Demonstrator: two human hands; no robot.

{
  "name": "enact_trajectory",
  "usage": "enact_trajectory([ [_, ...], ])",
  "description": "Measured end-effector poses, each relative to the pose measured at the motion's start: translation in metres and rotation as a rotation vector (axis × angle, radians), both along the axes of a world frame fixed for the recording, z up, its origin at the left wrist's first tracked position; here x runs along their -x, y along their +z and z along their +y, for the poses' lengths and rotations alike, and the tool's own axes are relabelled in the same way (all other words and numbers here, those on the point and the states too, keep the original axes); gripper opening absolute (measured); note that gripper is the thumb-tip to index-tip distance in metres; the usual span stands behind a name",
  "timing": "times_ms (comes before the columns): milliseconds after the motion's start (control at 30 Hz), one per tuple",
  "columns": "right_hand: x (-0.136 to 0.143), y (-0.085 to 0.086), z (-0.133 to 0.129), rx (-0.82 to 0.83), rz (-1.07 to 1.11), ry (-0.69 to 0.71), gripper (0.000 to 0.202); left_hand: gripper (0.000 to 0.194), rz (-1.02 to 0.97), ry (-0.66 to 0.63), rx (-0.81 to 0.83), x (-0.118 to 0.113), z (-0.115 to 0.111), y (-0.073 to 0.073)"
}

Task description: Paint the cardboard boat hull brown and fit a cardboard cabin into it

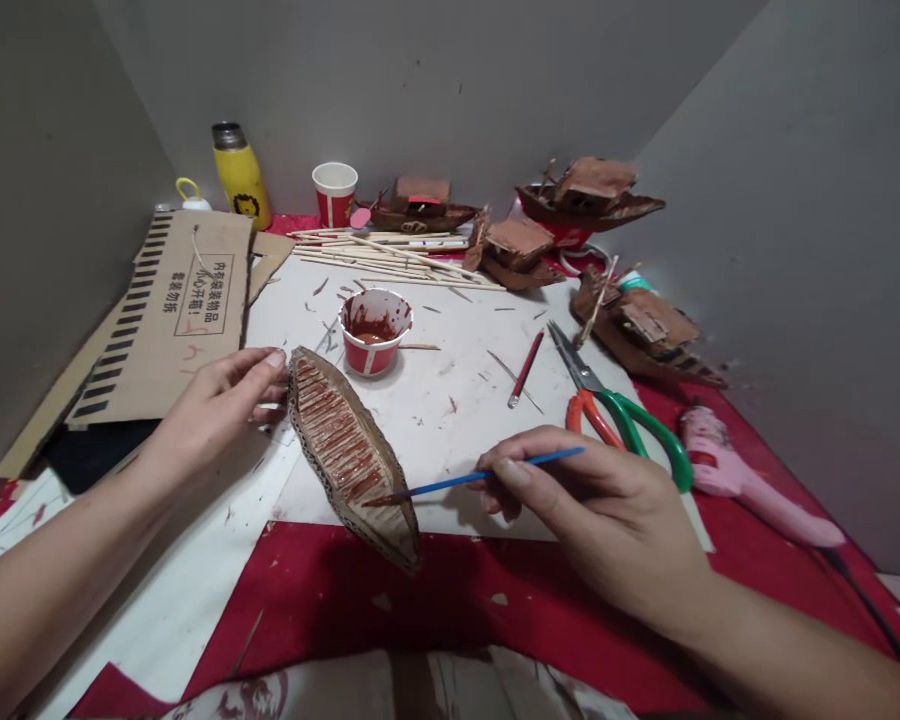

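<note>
"What are the hands holding?"

"The left hand [229,392] pinches the eleven-o'clock end of a brown corrugated-cardboard boat [345,440]; the right hand [570,500] pinches a thin blue paintbrush [487,478], bristles at the boat's ribbed inside."

"And where's the boat?"

"Mid-view, above the red-covered table [330,625], a red-and-white paper cup [375,362] at its twelve o'clock, a pink glue gun [727,468] at three."

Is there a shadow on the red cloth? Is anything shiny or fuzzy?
Head view: yes, a soft dark shadow on the red cloth, below the boat; head view: red-brown paint has tiny shiny spots; head view: small markings on the glue gun look too fuzzy to read.
</note>
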State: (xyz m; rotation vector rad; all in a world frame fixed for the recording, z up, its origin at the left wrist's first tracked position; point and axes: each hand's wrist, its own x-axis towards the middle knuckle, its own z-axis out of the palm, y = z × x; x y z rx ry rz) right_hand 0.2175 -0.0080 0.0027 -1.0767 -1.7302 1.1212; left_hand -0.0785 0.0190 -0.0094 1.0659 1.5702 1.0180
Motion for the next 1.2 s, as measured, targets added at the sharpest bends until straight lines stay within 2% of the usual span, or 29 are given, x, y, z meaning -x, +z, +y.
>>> enact_trajectory([
  [200, -0.002, -0.004, 0.002, -0.026, -0.034, 0.025, 0.012, 0.044, 0.051, -0.098, 0.005, -0.008, 0.008, -0.001],
  [467, -0.011, -0.003, 0.000, -0.256, -0.117, 0.051, 0.011, 0.044, 0.072, -0.142, -0.011, -0.010, 0.008, -0.002],
  [600, -0.011, -0.004, -0.003, -0.213, -0.074, 0.111, 0.011, 0.039, 0.008, -0.141, -0.007, -0.011, 0.005, -0.005],
  [800, -0.008, -0.005, -0.003, -0.193, -0.125, 0.172, 0.011, 0.032, -0.043, -0.136, -0.042, -0.016, -0.002, -0.006],
  [967, -0.010, -0.007, -0.003, -0.137, -0.121, 0.181, 0.011, 0.020, -0.310, -0.134, 0.007, -0.024, -0.006, -0.004],
  [1200, -0.008, -0.009, -0.002, 0.030, -0.059, 0.162, 0.020, 0.037, -0.516, -0.169, 0.111, -0.033, -0.024, -0.011],
])
